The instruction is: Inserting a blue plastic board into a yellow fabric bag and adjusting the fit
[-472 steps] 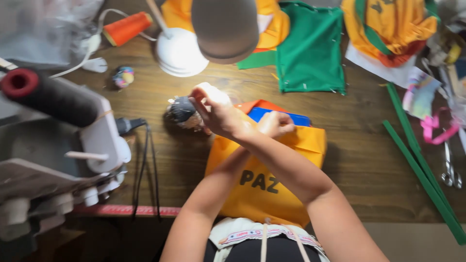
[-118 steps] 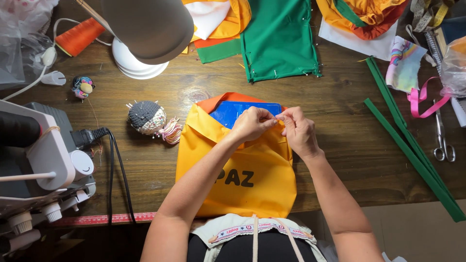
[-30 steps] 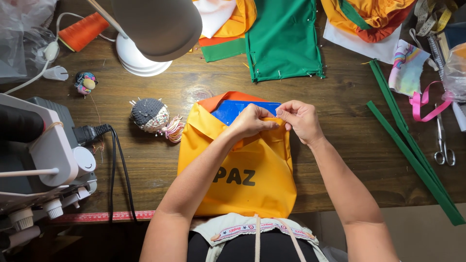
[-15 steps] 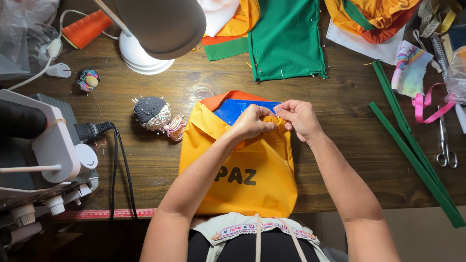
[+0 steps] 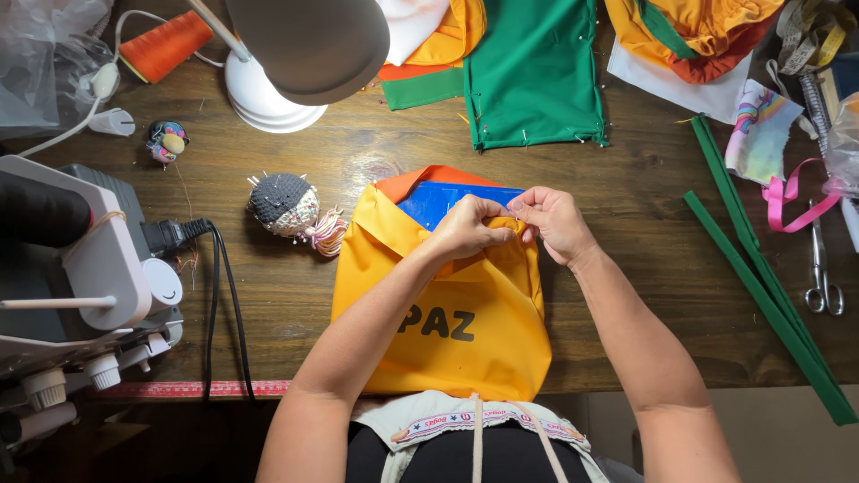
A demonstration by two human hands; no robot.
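yellow fabric (image 5: 456,331) top edge pinched by fingers of l hand (image 5: 467,225) & r hand (image 5: 557,220); pincushion (image 5: 284,203) nearby.

Two hands, the left hand (image 5: 467,225) and the right hand (image 5: 557,221), meet at one yellow fabric piece (image 5: 447,322). One desk lamp (image 5: 295,54) and one orange thread spool (image 5: 166,43) sit upper left. One grey pincushion (image 5: 284,203) lies left of centre. One green garment (image 5: 534,76) lies top centre. One pair of scissors (image 5: 821,273) and two green strips (image 5: 761,268) lie right.

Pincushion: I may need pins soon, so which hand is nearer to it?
Left. The left hand pinches the yellow fabric just right of the pincushion; the right hand lies farther right.
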